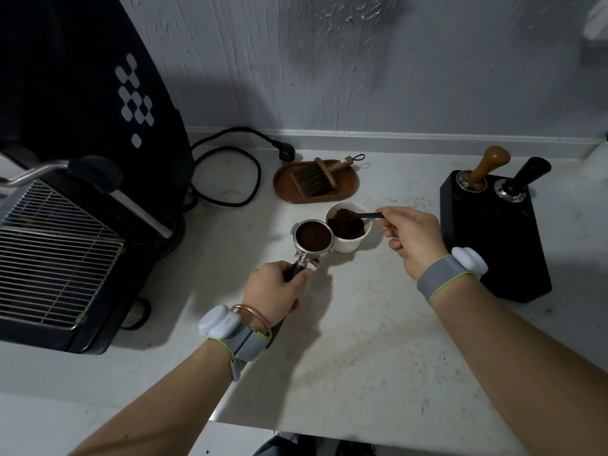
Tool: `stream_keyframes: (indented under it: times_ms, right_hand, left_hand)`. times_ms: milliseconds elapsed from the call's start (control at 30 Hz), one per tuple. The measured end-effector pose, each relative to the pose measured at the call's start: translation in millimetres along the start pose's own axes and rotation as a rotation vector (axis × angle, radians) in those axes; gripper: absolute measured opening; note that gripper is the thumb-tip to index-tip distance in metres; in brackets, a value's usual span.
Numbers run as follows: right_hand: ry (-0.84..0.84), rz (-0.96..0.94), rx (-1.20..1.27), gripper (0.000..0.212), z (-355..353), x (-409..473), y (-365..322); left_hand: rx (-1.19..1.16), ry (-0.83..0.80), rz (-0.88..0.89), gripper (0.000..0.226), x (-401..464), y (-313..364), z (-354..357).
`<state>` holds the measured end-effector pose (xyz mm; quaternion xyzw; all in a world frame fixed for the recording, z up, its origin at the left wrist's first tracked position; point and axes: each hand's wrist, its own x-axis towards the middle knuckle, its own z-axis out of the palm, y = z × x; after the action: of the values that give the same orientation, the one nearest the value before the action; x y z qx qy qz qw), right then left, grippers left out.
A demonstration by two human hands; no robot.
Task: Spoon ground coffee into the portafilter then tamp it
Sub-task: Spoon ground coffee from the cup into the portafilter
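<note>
A steel portafilter (312,238) lies on the white counter with dark coffee grounds in its basket. My left hand (278,289) grips its black handle. Touching its right side stands a white paper cup (352,243) holding ground coffee. My right hand (409,236) pinches a thin black spoon (360,217), whose bowl, heaped with grounds, sits over the cup. A tamper with a brown wooden knob (487,167) stands in a black block at the right.
A black espresso machine (72,205) with a wire drip grate fills the left side. A black cable (230,169) loops behind it. A wooden tray (316,182) with a brush lies at the back. The black holder block (493,245) also holds a black-handled tool (523,179).
</note>
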<state>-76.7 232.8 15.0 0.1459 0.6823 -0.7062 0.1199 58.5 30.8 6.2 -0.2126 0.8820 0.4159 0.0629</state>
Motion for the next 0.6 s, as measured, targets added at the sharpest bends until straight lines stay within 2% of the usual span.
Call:
stream_keyframes:
  times_ms: [133,233,433,500,600]
  right_hand:
    - [-0.078,-0.135,-0.043,0.015,2,-14,-13]
    - [-0.144,-0.328,-0.209,0.013,8,-31,-19]
    - [-0.244,-1.037,-0.821,0.014,15,-59,-15]
    - [-0.27,-1.134,-0.902,0.016,13,-62,-10]
    - [-0.258,-1.21,-0.896,0.017,10,-62,-6]
  left_hand:
    - [-0.009,0.0,0.008,0.034,-1,3,1]
    - [-0.021,0.003,0.016,0.034,-1,4,2]
    - [-0.042,0.016,0.023,0.034,-1,3,0]
    - [-0.048,0.026,0.029,0.034,-1,2,0]
    - [-0.06,0.037,0.039,0.034,-1,0,0]
